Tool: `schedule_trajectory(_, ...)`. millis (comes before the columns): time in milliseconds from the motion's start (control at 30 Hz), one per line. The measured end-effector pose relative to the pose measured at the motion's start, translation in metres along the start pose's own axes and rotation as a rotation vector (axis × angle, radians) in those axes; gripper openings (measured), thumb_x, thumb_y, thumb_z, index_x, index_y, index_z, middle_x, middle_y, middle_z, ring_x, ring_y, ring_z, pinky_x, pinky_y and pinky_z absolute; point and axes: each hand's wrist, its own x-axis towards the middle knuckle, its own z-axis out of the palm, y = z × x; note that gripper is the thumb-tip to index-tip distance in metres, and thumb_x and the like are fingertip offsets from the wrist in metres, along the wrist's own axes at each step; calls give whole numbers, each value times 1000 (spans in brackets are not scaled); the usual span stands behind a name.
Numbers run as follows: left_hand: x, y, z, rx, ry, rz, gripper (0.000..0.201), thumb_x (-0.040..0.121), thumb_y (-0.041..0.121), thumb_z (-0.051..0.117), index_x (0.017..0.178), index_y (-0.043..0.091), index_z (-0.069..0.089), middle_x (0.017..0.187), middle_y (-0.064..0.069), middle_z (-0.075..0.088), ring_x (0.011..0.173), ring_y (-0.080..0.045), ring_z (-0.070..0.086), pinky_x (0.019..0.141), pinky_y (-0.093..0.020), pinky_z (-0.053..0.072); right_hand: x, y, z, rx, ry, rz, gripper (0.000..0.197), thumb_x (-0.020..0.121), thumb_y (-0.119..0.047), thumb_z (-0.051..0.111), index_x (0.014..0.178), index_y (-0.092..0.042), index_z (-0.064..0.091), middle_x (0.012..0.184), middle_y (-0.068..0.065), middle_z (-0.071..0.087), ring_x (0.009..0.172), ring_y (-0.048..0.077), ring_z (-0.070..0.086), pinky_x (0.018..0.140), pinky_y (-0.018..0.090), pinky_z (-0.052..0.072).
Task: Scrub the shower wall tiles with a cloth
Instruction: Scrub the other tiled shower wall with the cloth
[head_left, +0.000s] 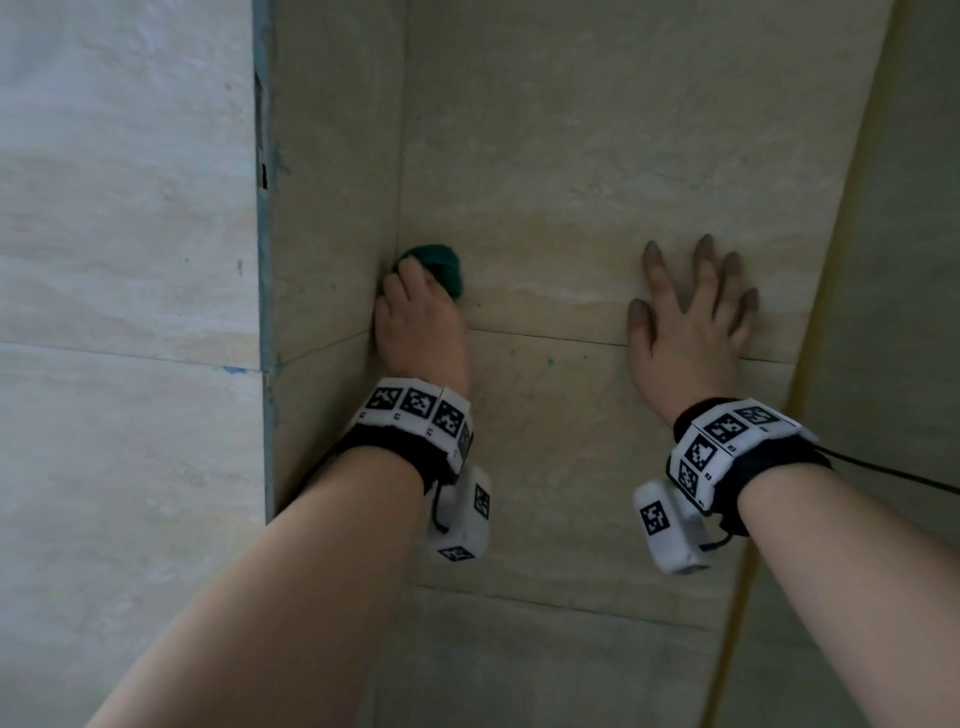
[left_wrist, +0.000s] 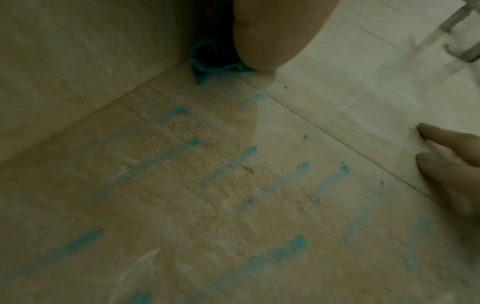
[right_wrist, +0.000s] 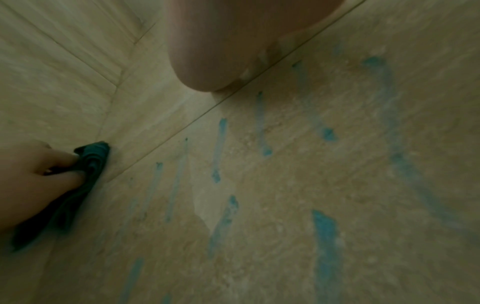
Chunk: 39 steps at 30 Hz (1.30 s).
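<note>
Blue streaks (left_wrist: 155, 164) run down the wall tiles (head_left: 571, 156); left hand (head_left: 421, 322) grips the cloth (head_left: 439, 265) into the wall's corner, right hand (head_left: 691, 322) braces flat, fingers spread. Next, probably, scrubbing those streaks.

One crumpled dark green cloth (head_left: 436, 267); two bare hands, left (head_left: 415, 322) and right (head_left: 685, 332); two marker-patterned wristbands (head_left: 415, 415).
</note>
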Motion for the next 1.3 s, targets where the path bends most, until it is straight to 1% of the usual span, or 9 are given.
schedule_trajectory(100, -4, 5, -4, -12, 29, 5, 45, 77, 6, 33, 96, 4, 73, 88, -6, 66, 73, -20, 62, 60, -24, 47, 0, -1, -1, -4, -16, 9, 53, 101, -36, 31, 151, -37, 14, 160, 11, 0, 146, 35, -4, 116, 54, -4)
schedule_trajectory(233, -40, 17, 12, -51, -18, 418, 43, 68, 1, 64, 112, 1, 68, 102, -10, 59, 82, -24, 51, 58, -29, 46, 1, 0, -1, -6, -13, 1, 52, 101, -37, 30, 151, -37, 14, 160, 11, 0, 145, 36, -4, 116, 54, -4)
schedule_trajectory(333, -49, 17, 26, -98, 88, 584, 52, 59, 2, 62, 110, 0, 69, 105, -9, 38, 82, -25, 36, 61, -30, 47, 1, -1, 0, -3, -8, 2, 54, 98, -40, 24, 151, -37, 15, 160, 12, 2, 145, 36, -2, 116, 55, -3)
schedule_trajectory(433, -45, 17, 7, -54, -67, 548, 60, 75, 2, 59, 135, -2, 49, 117, -11, 34, 96, -27, 44, 76, -35, 46, 0, 0, -1, -6, -22, 5, 55, 96, -42, 21, 151, -37, 14, 160, 12, 1, 145, 37, -3, 116, 55, -3)
schedule_trajectory(533, -37, 12, -2, 45, -186, 323, 52, 96, 0, 29, 147, -3, 19, 139, -15, 29, 119, -31, 40, 92, -36, 38, -2, -1, 0, -9, -27, 3, 55, 97, -42, 21, 151, -37, 14, 160, 12, 1, 145, 37, -3, 116, 55, -2)
schedule_trajectory(633, -17, 5, -8, 96, -22, 84, 50, 93, 1, 19, 137, -2, 42, 136, -13, 44, 118, -28, 49, 84, -31, 45, -2, -2, 2, -6, -13, 3, 55, 96, -41, 21, 151, -37, 15, 160, 13, 2, 145, 37, -2, 115, 55, -2)
schedule_trajectory(767, 7, 5, -16, -21, -234, -115, 43, 100, 2, 33, 141, -9, 26, 145, -20, 25, 129, -31, 34, 70, -31, 40, -4, -1, 5, -9, -3, -3, 54, 97, -40, 23, 151, -36, 16, 160, 14, 4, 145, 38, 0, 115, 56, 0)
schedule_trajectory(1100, 16, 8, -21, 55, -234, -84, 44, 99, 2, 35, 141, -9, 26, 147, -18, 21, 127, -32, 33, 69, -31, 39, -5, -4, 7, 0, 34, -8, 53, 98, -36, 26, 151, -34, 20, 159, 16, 7, 145, 40, 2, 114, 58, 0)
schedule_trajectory(1300, -25, -1, -8, 129, -349, -10, 38, 101, 5, 25, 134, -7, 39, 143, -20, 27, 123, -32, 39, 93, -34, 39, -4, -1, 6, -1, 20, -5, 53, 98, -37, 26, 151, -36, 19, 159, 14, 6, 145, 39, 1, 115, 57, 1)
